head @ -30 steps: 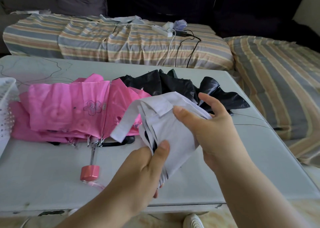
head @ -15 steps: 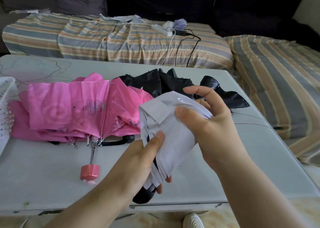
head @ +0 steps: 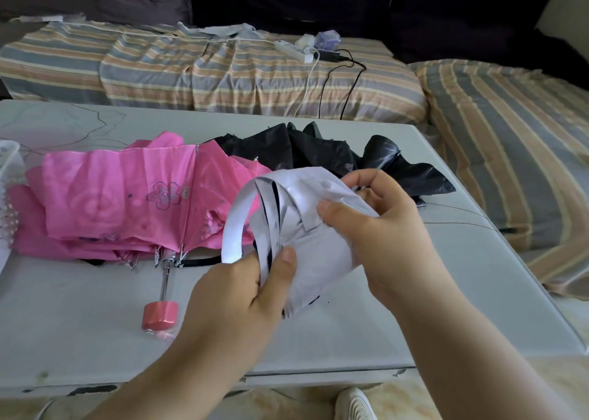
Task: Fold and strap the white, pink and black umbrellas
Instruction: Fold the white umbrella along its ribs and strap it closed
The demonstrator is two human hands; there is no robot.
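Note:
The white umbrella (head: 314, 254) is bunched above the near middle of the table, held between both hands. My left hand (head: 242, 298) grips its lower end and pinches the end of its white strap (head: 234, 228), which arcs up over the canopy. My right hand (head: 373, 225) grips the upper part of the bundle, thumb across the fabric. The pink umbrella (head: 121, 203) lies collapsed but loose on the table's left, its pink handle (head: 159, 316) pointing toward me. The black umbrella (head: 322, 152) lies crumpled behind the white one.
The grey table (head: 79, 333) has a chipped near edge. A white perforated basket (head: 8, 196) stands at its left edge. Striped cushions lie behind and to the right, with a power strip (head: 294, 51) and cables on the back one. A shoe (head: 355, 405) shows below the table.
The strap hung loose at the left, then my left hand took its end and now holds it as a loop. My right hand has shifted its grip on the upper canopy.

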